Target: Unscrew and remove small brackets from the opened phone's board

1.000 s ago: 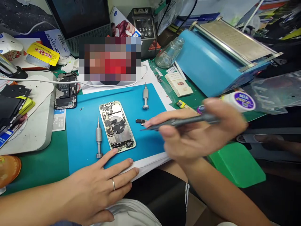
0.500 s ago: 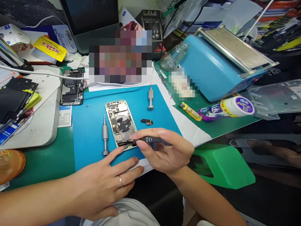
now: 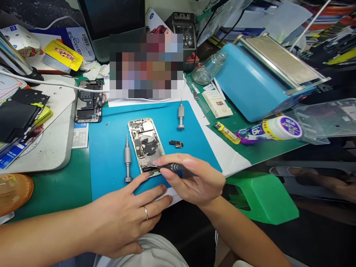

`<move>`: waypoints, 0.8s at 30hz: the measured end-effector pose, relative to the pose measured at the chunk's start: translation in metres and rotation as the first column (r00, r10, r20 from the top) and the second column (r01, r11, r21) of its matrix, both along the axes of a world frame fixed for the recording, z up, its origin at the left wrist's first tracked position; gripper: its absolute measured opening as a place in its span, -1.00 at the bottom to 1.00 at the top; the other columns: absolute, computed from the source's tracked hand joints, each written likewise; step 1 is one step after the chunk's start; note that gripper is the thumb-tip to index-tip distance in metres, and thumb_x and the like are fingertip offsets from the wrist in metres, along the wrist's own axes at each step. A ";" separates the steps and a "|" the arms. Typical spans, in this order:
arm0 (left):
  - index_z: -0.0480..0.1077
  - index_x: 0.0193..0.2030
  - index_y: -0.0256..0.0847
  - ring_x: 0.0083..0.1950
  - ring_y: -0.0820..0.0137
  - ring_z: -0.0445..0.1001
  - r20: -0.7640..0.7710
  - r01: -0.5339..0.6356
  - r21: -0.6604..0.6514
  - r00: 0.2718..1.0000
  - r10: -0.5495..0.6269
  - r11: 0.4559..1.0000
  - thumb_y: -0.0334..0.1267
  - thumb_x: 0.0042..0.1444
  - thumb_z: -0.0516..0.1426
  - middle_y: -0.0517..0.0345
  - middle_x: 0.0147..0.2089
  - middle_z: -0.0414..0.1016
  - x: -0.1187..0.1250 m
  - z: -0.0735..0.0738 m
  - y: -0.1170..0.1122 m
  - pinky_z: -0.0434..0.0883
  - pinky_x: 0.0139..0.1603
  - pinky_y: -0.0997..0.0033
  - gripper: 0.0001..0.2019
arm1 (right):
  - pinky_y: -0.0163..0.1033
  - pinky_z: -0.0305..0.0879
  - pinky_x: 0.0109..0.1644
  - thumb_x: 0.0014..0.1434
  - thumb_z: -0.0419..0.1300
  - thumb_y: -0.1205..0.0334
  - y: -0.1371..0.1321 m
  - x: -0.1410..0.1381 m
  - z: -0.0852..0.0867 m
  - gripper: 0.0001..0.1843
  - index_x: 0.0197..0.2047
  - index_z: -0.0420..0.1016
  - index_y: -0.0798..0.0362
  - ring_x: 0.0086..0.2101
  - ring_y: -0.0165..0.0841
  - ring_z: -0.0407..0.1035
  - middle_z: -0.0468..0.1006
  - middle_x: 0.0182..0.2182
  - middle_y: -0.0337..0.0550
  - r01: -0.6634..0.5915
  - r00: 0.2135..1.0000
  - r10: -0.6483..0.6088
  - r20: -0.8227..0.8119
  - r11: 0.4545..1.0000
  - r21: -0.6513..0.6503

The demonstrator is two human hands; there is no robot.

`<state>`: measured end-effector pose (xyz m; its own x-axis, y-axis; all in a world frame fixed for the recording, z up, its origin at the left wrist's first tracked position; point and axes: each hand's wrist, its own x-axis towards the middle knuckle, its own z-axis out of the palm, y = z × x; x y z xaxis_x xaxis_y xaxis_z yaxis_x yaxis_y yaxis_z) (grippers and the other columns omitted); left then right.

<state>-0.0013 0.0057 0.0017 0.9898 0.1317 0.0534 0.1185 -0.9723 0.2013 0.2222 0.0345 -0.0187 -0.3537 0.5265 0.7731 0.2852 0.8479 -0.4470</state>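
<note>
An opened phone lies on the blue mat, its back plate and circuit board exposed. My right hand pinches a slim dark tool with a ribbed grip; its tip is at the phone's lower end, and its exact kind is unclear. My left hand lies with fingers spread, index fingertip at the phone's bottom edge. A silver-grey screwdriver stands upright left of the phone, and another screwdriver stands to its upper right. A small black phone part lies to the phone's right.
Another opened phone lies at the mat's upper left, beside a white machine. Rightward are a glass jar, a cigarette pack, a yellow lighter, a plastic bottle and a blue machine. A green stool stands below.
The view has shifted slightly, so the scene sits a little farther right. The tool's tip stays at the phone's lower end, and both hands hold nearly the same pose.
</note>
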 end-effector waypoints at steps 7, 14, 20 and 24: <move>0.43 0.26 -0.24 0.56 -0.02 -0.06 0.010 -0.003 0.009 1.000 0.003 1.000 0.18 0.28 0.10 -0.10 0.52 0.14 0.000 -0.001 0.001 -0.29 0.55 -0.24 -0.40 | -0.16 0.68 -0.24 0.22 0.26 0.57 0.001 0.000 0.000 -0.14 0.48 0.09 -0.05 -0.25 -0.29 0.62 0.67 -0.19 -0.09 0.016 1.000 -0.016 0.014 1.000 -0.005; 0.44 0.25 -0.23 0.56 0.00 -0.03 0.008 0.001 0.005 1.000 -0.001 1.000 0.19 0.27 0.11 -0.09 0.51 0.17 0.000 0.000 0.002 -0.14 0.54 -0.24 -0.39 | -0.13 0.67 -0.23 0.21 0.24 0.57 0.004 -0.002 0.002 -0.13 0.49 0.06 -0.02 -0.22 -0.26 0.61 0.67 -0.17 -0.05 0.024 0.999 -0.024 0.022 0.999 0.023; 0.43 0.26 -0.24 0.56 0.02 -0.03 -0.002 -0.002 -0.017 1.000 0.002 1.000 0.16 0.30 0.09 -0.07 0.51 0.18 0.000 0.002 0.002 -0.14 0.55 -0.23 -0.41 | -0.12 0.65 -0.27 0.18 0.25 0.58 0.006 0.000 0.003 -0.11 0.49 0.05 0.01 -0.24 -0.24 0.60 0.66 -0.19 -0.02 0.021 0.999 -0.024 0.042 0.998 0.060; 0.43 0.26 -0.26 0.55 0.01 0.01 0.007 0.002 -0.032 1.000 -0.002 0.999 0.15 0.30 0.09 -0.08 0.51 0.19 0.000 0.002 0.002 -0.08 0.54 -0.23 -0.42 | -0.12 0.65 -0.27 0.20 0.23 0.58 0.007 -0.001 0.004 -0.12 0.48 0.06 -0.04 -0.25 -0.25 0.60 0.66 -0.19 -0.05 0.007 1.000 -0.008 0.028 1.000 0.023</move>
